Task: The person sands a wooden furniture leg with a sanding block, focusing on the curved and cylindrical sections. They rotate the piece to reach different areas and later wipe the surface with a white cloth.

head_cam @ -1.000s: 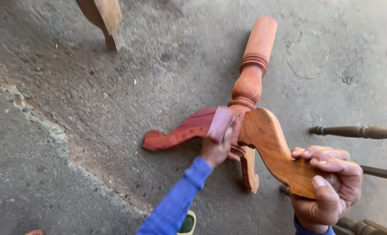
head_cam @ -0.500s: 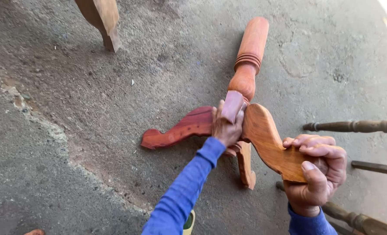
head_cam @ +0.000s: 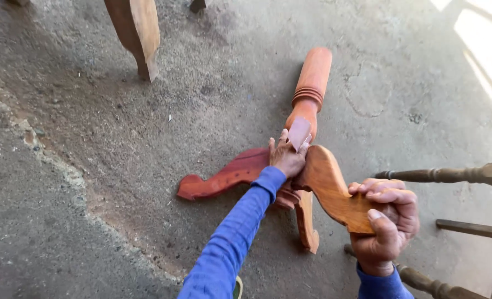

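Both hands are busy: right hand grips 1 curved leg of the wooden pedestal, steadying it, while left hand presses sandpaper near frame centre.

Dark turned chair rungs, wooden leg on concrete floor

Bright blue long sleeves on both arms, cuffs at wrists; hands bare

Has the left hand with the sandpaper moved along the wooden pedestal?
Yes. The left hand slid up from the curved legs' joint toward the turned column.
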